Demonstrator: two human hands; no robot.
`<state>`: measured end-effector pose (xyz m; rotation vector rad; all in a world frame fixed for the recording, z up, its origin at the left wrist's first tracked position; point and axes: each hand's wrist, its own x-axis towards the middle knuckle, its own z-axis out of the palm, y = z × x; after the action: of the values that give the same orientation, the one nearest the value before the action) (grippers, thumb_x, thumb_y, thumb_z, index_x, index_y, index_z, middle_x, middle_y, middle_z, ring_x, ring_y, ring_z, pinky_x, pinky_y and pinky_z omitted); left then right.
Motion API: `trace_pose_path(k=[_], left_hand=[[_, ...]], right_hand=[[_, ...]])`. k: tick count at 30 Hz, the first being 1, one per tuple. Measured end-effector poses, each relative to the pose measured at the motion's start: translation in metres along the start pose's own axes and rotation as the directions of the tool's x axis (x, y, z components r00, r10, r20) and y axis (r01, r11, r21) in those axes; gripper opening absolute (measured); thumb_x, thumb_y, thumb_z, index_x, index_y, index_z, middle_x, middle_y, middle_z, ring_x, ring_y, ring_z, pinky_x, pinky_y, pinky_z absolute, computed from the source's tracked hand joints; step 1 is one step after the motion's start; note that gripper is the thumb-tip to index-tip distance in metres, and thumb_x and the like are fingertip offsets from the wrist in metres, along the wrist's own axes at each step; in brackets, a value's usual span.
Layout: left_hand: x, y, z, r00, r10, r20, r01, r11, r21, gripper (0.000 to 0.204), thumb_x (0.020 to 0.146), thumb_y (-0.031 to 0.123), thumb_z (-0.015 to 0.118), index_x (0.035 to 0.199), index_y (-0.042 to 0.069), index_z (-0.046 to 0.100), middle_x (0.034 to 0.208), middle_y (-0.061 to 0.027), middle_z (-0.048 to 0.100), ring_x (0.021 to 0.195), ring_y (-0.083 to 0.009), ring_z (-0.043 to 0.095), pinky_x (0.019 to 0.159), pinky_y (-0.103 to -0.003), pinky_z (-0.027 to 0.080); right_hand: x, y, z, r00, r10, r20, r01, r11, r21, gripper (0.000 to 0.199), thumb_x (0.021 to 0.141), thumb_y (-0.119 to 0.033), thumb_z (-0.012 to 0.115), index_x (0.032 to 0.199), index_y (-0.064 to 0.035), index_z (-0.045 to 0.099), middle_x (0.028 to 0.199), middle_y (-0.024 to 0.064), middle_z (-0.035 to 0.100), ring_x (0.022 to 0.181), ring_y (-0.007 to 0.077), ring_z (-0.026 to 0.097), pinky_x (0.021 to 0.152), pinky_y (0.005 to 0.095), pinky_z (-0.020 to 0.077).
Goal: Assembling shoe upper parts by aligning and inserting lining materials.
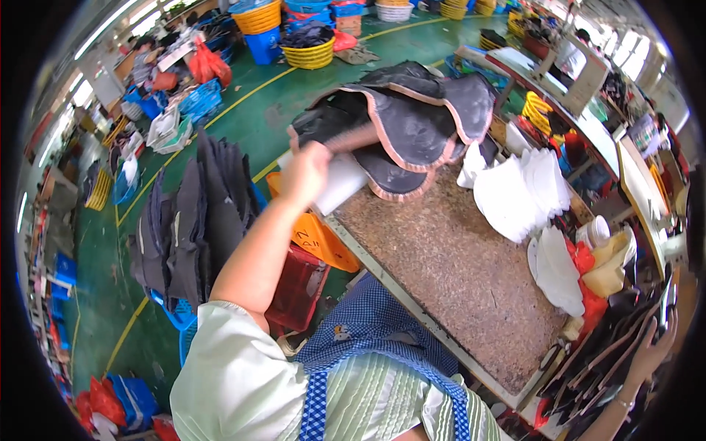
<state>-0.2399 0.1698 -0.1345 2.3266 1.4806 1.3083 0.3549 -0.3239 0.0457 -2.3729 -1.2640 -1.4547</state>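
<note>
Sleeve foremost, left fingers grip a black piece, right fingers spread.

The brown middle of the surface is giving the left hand an open lane, honestly. Black pink-trimmed pieces are blocking the far end, white pieces are crowding the right edge, and a dark stack is standing off the left.

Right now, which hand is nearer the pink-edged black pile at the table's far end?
Left: the left hand is at the left edge of the black pile; the right hand is far right, by the dark stack.
</note>
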Motion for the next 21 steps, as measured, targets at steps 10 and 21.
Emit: trace_pose_path(k=[10,21], left_hand=[[0.036,0.171,-0.066,0.796,0.475,-0.375,-0.432,0.880,0.198,0.011,0.081,0.000,0.064,0.092,0.002,0.064,0.086,-0.0118,0.060,0.078,-0.0292,0.061,0.070,-0.037,0.050],[-0.105,0.216,0.054,0.649,0.598,0.470,-0.255,0.754,-0.606,0.044,0.089,0.029,0.066,0.121,0.000,0.055,0.131,-0.0206,0.052,0.118,-0.0372,0.053,0.101,-0.044,0.041]], right_hand=[[-0.018,-0.242,0.031,0.920,-0.264,0.288,-0.046,0.660,0.750,0.055,0.071,-0.006,0.077,0.121,-0.0048,0.055,0.126,0.0166,0.056,0.118,0.0346,0.052,0.102,0.0408,0.0414],[-0.091,-0.357,0.068,0.468,-0.278,0.839,-0.870,-0.313,0.382,0.038,0.082,0.002,0.062,0.117,0.0114,0.051,0.102,0.0095,0.065,0.089,0.0150,0.063,0.075,0.0277,0.0522]])
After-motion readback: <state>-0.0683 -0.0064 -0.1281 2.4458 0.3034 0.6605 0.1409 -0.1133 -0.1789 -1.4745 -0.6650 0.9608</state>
